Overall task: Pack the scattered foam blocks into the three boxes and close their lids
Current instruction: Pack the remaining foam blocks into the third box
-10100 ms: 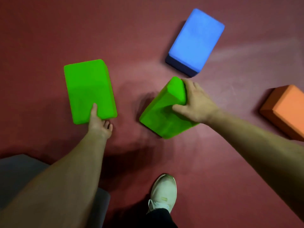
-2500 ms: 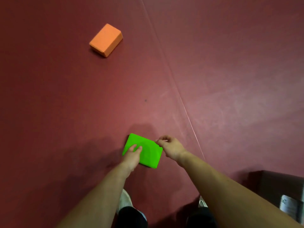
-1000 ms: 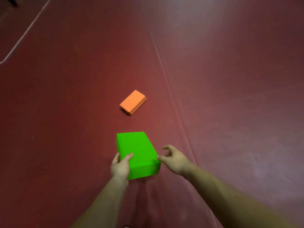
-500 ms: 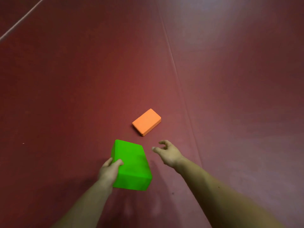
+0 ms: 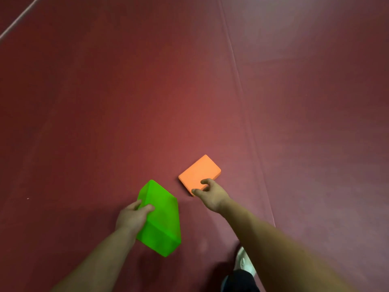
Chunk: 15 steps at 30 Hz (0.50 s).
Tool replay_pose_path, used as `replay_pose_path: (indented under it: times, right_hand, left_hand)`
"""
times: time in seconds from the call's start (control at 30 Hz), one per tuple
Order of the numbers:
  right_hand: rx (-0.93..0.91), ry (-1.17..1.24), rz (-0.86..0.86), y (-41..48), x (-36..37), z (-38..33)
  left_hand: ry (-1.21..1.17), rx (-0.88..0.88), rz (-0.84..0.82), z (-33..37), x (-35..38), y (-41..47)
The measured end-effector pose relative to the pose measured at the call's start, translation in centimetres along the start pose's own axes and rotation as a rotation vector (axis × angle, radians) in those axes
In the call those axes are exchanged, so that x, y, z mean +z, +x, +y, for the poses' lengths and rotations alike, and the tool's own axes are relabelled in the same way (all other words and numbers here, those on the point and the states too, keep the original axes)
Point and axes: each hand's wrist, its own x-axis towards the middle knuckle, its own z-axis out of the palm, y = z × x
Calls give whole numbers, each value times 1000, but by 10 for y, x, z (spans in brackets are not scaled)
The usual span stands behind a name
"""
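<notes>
Green block [image 5: 163, 220] is being gripped by left hand [image 5: 131, 218]; orange block [image 5: 200, 171] is being partly hidden by right hand [image 5: 212, 197], grasp not discernible.

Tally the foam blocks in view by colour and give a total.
Green foam block: 1, held off the floor in the left hand
Orange foam block: 1, flat on the floor, at the fingertips of the right hand
Total: 2
</notes>
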Motion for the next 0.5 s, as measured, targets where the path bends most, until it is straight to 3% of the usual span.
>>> replay_pose_path:
  times: [0.23, 0.5]
  right_hand:
    - [-26, -260, -109, 134, -14, -7]
    - [-120, -541, -202, 251, 38, 25]
  left_hand:
    - [196, -40, 31, 49, 46, 101]
    - [440, -52, 19, 49, 88, 213]
